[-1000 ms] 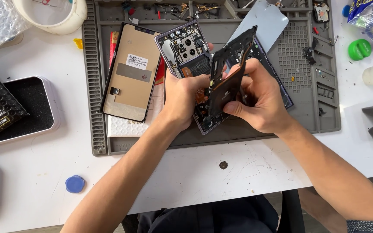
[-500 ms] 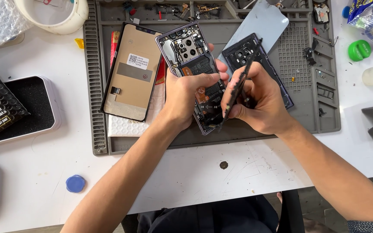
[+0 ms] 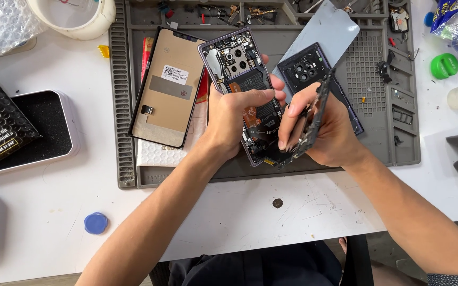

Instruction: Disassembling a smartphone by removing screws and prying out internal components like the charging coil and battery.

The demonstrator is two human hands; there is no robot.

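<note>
The opened phone body is held with its long axis running from upper left to lower right, the camera end pointing away from the person, over the grey repair mat. It is clasped by the left hand, whose fingers are curled closed over its middle, the fingertips lying across the dark battery area. A thin black inner frame is pinched edge-on by the closed fingers of the right hand, tilted steeply, its lower end touching the phone's lower edge. Exposed camera modules, metal shields and an orange flex are seen inside the purple-rimmed housing. Just left of it a detached screen panel lies face down; behind the right hand a dark back cover rests on the mat.
</note>
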